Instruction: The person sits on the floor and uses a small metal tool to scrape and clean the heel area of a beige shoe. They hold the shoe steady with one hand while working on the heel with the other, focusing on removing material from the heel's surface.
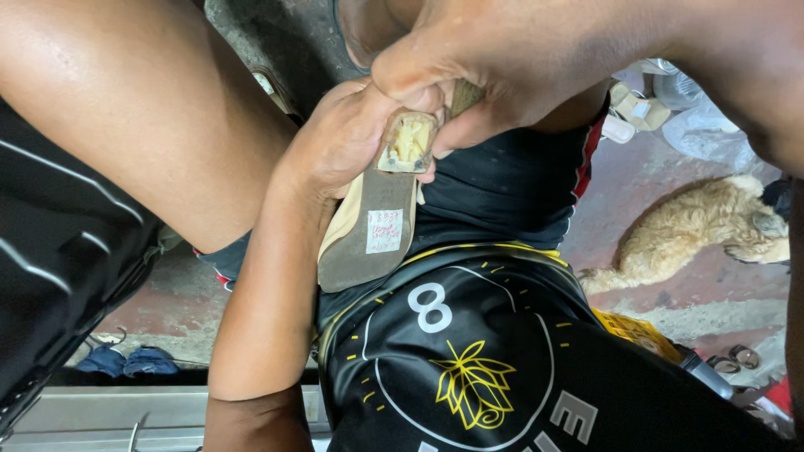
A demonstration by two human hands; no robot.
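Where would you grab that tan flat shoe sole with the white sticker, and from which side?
Grip the tan flat shoe sole across its narrow waist, just above the white sticker, pinching both long edges from the side. The left hand already cradles that edge; the right hand covers the glue-crusted heel end, so the toe end hangs free.

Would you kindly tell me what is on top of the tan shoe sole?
A small pink-and-white paper label sticks on the tan shoe sole. The heel end shows yellowish glue residue; both hands cover whatever lies beyond it.
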